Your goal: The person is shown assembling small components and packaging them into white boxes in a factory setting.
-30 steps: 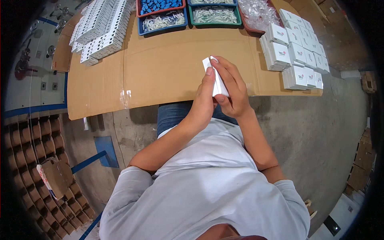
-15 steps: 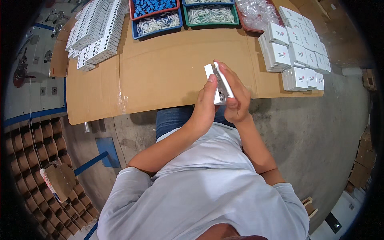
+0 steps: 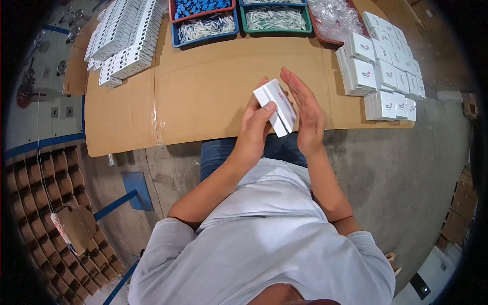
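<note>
My left hand grips a small white box-like plastic piece, thumb lying across its near side. A dark groove runs along that side, and a small red mark shows on its face. Held tilted, the piece is above the table's front edge. My right hand is open just to its right, fingers straight and upright, palm turned toward the piece. Whether the right fingers touch it I cannot tell.
Cardboard covers the table. White pieces with dark openings stand stacked at left; white square pieces at right. At the back are a blue tray, a green tray, a red tray and clear plastic bags.
The two parts of the white piece, apart before, now sit pressed together. My left hand has turned it so its marked face shows, and my right fingers have straightened and drawn away.
</note>
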### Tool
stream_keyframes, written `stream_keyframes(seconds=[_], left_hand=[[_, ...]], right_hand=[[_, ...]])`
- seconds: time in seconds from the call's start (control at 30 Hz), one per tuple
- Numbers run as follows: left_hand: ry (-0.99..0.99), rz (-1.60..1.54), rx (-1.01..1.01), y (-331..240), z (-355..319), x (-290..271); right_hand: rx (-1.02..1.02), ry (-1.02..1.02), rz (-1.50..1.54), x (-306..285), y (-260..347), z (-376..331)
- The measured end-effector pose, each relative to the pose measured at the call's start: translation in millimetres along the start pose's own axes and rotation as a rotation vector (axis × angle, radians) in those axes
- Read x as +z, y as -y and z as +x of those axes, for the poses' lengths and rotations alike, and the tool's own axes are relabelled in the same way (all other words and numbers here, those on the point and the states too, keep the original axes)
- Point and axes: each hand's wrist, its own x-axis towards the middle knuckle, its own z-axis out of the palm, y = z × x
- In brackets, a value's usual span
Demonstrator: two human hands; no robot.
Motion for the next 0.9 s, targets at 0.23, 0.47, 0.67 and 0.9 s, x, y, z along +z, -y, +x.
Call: stream_keyframes(seconds=[0.23,0.47,0.67,0.9], left_hand=[[-0.018,-0.420,-0.137,-19,3,-19],[-0.039,-0.694,-0.371,-9,4,-33],[0.012,-0.730,-0.423,-2,4,-40],[0.166,-0.917,-0.469,7,2,-47]], right_hand=[[0.137,0.100,0.001,-6,-1,1],[0.093,0.238,-0.177,6,2,4],[0.178,0.226,-0.315,8,9,3],[-0.158,0.243,-0.540,12,3,5]])
